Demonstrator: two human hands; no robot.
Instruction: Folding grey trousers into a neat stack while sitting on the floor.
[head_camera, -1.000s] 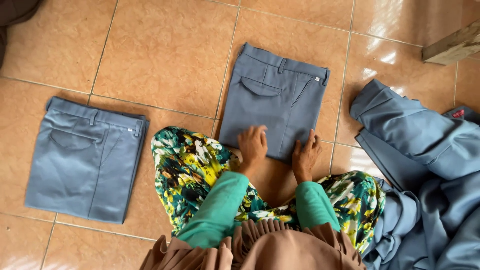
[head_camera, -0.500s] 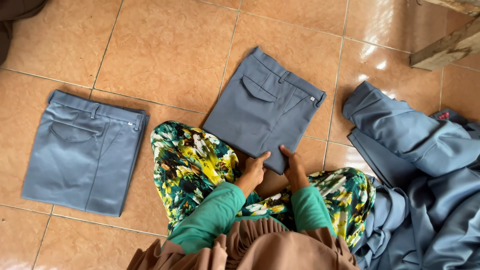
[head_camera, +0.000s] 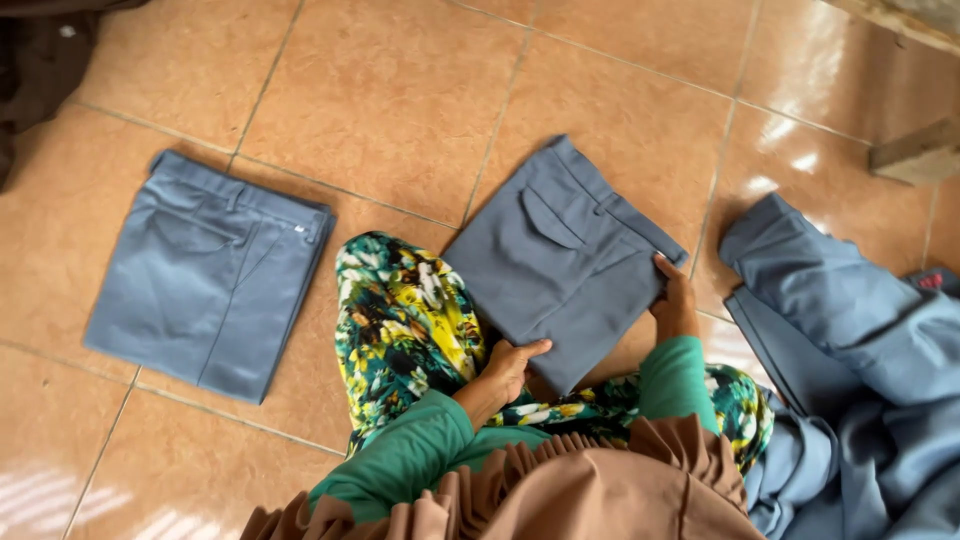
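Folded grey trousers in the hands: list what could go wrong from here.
1. The left hand and right hand grip the folded trousers only at the near corner and right edge, so the layers might slip open.
2. The pile of unfolded blue-grey clothes lies close on the right; the trousers' edge could catch on it.

The folded trousers (head_camera: 560, 265) in the middle are plain grey-blue, and the second folded trousers (head_camera: 210, 275) on the side have the same grey-blue colour. The heap of cloth (head_camera: 860, 360) is a lighter blue. The floor tiles (head_camera: 390, 90) are orange-brown and shiny. The skirt (head_camera: 400, 315) has a flower pattern in green, yellow, white and black. The sleeves (head_camera: 400, 455) are plain green.
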